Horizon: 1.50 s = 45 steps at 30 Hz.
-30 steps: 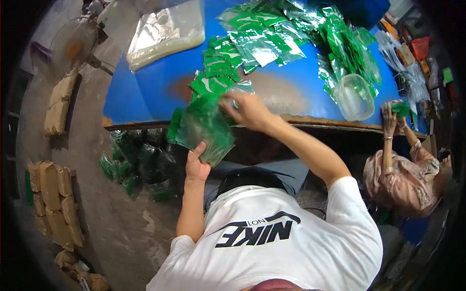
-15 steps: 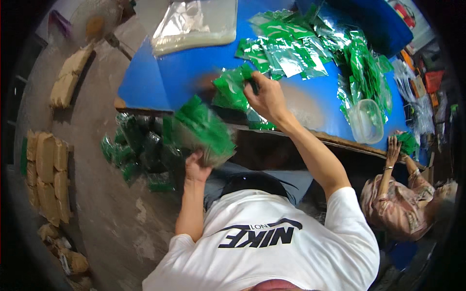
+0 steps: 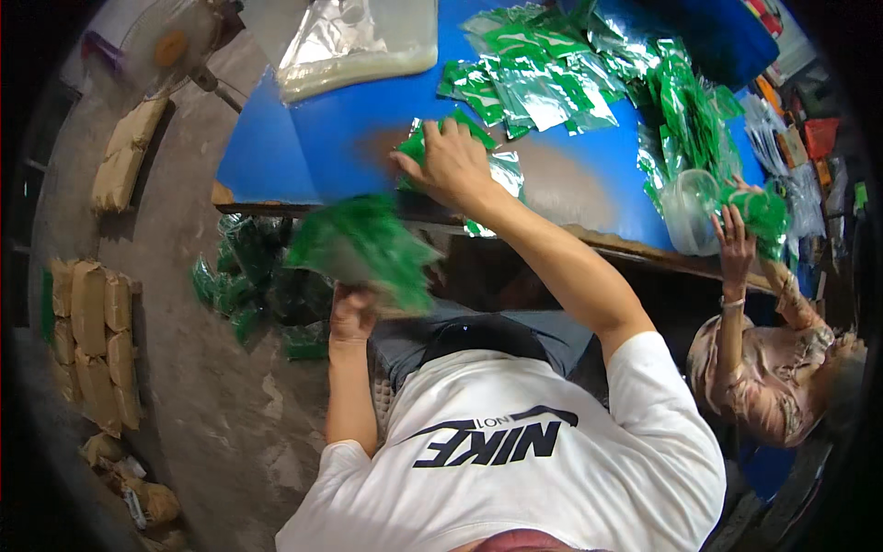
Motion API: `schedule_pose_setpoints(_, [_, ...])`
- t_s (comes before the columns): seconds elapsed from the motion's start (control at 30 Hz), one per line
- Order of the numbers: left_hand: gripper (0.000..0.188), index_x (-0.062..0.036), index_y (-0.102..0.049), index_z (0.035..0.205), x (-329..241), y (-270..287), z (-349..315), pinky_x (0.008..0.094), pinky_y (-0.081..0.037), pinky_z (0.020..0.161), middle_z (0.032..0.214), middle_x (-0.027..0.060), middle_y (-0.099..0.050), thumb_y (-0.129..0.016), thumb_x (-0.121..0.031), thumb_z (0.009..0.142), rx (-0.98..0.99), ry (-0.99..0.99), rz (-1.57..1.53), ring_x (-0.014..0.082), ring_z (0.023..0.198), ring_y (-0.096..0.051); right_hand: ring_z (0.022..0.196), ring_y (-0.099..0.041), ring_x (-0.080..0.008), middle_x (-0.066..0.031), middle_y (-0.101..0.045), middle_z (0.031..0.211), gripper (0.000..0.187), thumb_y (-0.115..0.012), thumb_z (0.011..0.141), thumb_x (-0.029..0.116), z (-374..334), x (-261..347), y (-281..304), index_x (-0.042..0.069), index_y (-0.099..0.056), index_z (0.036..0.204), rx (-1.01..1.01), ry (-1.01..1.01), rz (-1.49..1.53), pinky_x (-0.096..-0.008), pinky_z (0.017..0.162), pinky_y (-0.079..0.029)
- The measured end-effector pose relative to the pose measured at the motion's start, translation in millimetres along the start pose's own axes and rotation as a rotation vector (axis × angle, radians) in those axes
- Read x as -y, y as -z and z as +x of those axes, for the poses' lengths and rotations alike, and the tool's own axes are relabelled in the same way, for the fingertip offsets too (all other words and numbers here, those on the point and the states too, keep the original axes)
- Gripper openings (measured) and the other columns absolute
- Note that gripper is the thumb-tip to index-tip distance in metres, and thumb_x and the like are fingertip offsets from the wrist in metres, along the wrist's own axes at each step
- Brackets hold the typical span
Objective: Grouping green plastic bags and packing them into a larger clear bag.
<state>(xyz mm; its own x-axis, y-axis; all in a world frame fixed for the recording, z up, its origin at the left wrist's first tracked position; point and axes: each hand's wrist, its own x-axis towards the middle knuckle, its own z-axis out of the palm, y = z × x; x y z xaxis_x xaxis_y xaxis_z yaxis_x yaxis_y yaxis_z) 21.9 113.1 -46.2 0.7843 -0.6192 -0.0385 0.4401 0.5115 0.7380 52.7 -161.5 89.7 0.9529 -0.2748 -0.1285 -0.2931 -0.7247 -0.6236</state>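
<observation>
My left hand (image 3: 352, 315) grips the lower end of a bundle of green plastic packets (image 3: 354, 244). The bundle is blurred by motion and fans out beside the table's front edge. My right hand (image 3: 451, 164) lies over a green packet (image 3: 414, 144) on the blue table (image 3: 303, 152), fingers stretched and thumb apart. A clear and green packet (image 3: 507, 173) pokes out from beneath that wrist. Farther back, a spread pile of green and clear packets (image 3: 533, 78) covers part of the tabletop.
A stack of clear plastic bags (image 3: 359, 60) lies at the back left. On the right are more green packets (image 3: 681, 101), a clear plastic tub (image 3: 690, 216) and a co-worker's hands (image 3: 736, 244) with green packets. Filled bags (image 3: 248, 276) sit below the table; brown parcels (image 3: 92, 322) and a fan (image 3: 170, 46) stand left.
My right hand has lowered the green packet to the table and now lies over it. The bundle in my left hand has shifted left. The co-worker's hands and green packets have moved up beside the tub.
</observation>
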Motion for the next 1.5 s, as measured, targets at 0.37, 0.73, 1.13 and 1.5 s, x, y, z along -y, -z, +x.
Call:
schedule_pose_setpoints(0.37, [0.046,-0.0075,-0.062,0.126,-11,-12,4,0.0570,-0.032,0.111,0.129,0.0113,-0.062,-0.072,-0.009,0.081,0.063,0.018,-0.976,0.0326,0.129,-0.049,0.121,-0.051,-0.0400,-0.0236,-0.052,0.124,0.059,-0.067,0.081,0.023,-29,-45,-41,-0.002,-0.049,0.131,-0.387,0.737,-0.446,-0.0467,0.101,-0.046])
schedule_pose_setpoints(0.73, [0.061,-0.0151,-0.055,0.137,12,-34,5,0.0614,0.004,0.120,0.141,0.0083,-0.054,-0.073,-0.018,0.079,0.282,0.017,-0.858,0.0340,0.146,-0.026,0.099,-0.061,-0.0335,-0.0171,-0.060,0.108,0.029,-0.060,0.093,0.012,-43,-57,-33,0.002,-0.056,0.119,-0.426,0.654,0.147,-0.0372,0.084,-0.051])
schedule_pose_setpoints(1.13, [0.060,-0.0004,-0.047,0.139,2,-38,30,0.0483,-0.040,0.113,0.141,0.0147,-0.053,-0.070,-0.018,0.087,-0.198,0.077,-0.481,0.0335,0.130,-0.051,0.101,-0.055,-0.0392,-0.0213,-0.057,0.108,0.045,-0.061,0.093,0.042,-93,-38,-23,-0.001,-0.063,0.106,-0.553,0.049,-0.215,-0.0478,0.088,-0.044])
schedule_pose_setpoints(1.5, [0.053,-0.0020,-0.053,0.134,20,-43,27,0.0498,-0.044,0.108,0.130,0.0129,-0.060,-0.069,-0.006,0.084,-0.245,0.135,-0.269,0.0316,0.122,-0.057,0.056,-0.043,-0.0132,-0.0038,-0.045,0.057,0.063,-0.036,0.107,0.044,-44,-56,-53,-0.001,-0.051,0.066,-0.279,0.243,0.794,-0.0333,0.054,-0.038])
